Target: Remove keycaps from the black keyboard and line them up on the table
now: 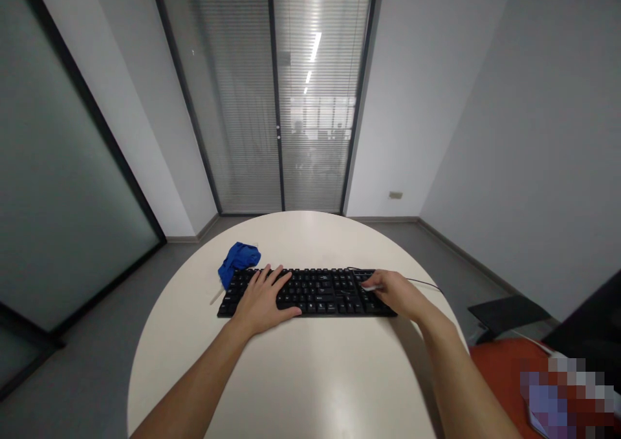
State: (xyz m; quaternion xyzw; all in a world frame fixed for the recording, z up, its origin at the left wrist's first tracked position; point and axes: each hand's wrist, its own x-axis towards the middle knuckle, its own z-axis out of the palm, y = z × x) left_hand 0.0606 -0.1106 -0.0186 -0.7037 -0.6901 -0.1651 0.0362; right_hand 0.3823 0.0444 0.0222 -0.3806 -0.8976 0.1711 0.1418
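A black keyboard (317,291) lies lengthwise across the round table in front of me. My left hand (261,300) rests on its left part, palm down with fingers spread over the keys and the thumb near the front edge. At the number pad, my right hand (392,291) pinches a small white object (372,288), its tip at the keys. Its exact kind is hidden by the fingers. A crumpled blue cloth (239,260) lies behind the keyboard's left end, partly against it. A thin pale stick (217,295) pokes out beside the cloth.
The keyboard's thin black cable (427,284) runs off to the right over the edge of the white round table (310,368). An orange-red chair (504,368) with things on it stands at the right. Beyond the table are glass doors with blinds (315,167).
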